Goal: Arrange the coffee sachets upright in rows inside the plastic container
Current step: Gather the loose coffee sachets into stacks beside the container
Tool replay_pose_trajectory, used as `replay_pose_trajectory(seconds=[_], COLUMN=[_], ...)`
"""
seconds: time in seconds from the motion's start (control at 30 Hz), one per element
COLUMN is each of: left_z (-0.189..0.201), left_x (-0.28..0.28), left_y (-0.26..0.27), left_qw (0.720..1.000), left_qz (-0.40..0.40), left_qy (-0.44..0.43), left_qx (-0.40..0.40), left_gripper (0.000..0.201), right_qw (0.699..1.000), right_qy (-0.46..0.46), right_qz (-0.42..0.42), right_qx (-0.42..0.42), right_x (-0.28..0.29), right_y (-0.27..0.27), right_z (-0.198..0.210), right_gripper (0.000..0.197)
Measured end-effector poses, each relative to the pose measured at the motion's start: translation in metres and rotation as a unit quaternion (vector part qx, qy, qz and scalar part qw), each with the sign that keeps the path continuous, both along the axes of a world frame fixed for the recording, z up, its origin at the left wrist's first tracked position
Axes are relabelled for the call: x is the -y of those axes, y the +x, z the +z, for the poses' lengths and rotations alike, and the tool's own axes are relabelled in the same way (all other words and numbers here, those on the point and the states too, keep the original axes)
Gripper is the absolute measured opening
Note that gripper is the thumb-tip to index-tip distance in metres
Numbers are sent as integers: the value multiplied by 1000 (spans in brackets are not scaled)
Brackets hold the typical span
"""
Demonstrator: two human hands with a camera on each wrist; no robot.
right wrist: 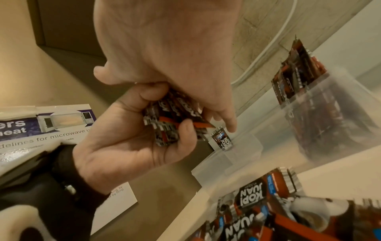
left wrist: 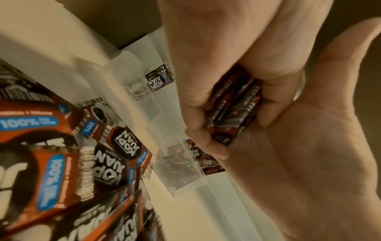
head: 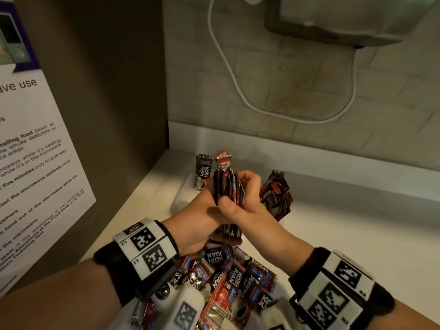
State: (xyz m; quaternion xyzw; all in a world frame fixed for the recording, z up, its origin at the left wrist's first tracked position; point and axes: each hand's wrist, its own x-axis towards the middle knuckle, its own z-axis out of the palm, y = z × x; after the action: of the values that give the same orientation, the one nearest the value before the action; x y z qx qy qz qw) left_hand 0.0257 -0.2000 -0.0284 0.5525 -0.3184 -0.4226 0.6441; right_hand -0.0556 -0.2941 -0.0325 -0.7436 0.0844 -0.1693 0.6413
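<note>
White counter (head: 357,234) carries everything. Clear plastic container (right wrist: 243,156) sits mid-counter, toward the far wall. Loose heap of coffee sachets (head: 228,275) lies on the near edge, just in front of the container.

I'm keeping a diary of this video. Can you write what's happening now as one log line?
left hand: holds sachet stack | right hand: holds same stack | container: some sachets upright | loose pile: waiting on counter
</note>
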Motion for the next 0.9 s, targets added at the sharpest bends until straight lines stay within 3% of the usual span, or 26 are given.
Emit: replay_pose_trajectory(seconds=[0.1,0.17,0.33,0.53,0.7,0.77,0.9], left_z=[9,11,6,-19,-34,-39,-53], left_x=[8,19,58,94,114,119,127], left_y=[7,17,45,59,55,56,60], left_qw=[1000,1000,993,987,976,963,935], left_qz=[12,28,97,49,-21,-77,-164], left_qy=[3,11,27,104,154,189,236], left_qx=[1,-7,65,110,150,177,205], left_gripper=[16,24,35,37,52,66,121], right_qw=[999,994,946,929,927,927,930], right_qy=[5,-14,-36,-53,-62,-60,-41], right_qz=[-27,-93,-289,-348,-366,-369,-364], right_qx=[30,63,144,113,51,35,16], right_x=[5,14,51,86,99,102,103], right_y=[0,-1,-5,-15,-18,-19,-19], right_z=[11,19,34,23,-1,-8,-15], right_gripper=[85,84,47,24,26,27,23])
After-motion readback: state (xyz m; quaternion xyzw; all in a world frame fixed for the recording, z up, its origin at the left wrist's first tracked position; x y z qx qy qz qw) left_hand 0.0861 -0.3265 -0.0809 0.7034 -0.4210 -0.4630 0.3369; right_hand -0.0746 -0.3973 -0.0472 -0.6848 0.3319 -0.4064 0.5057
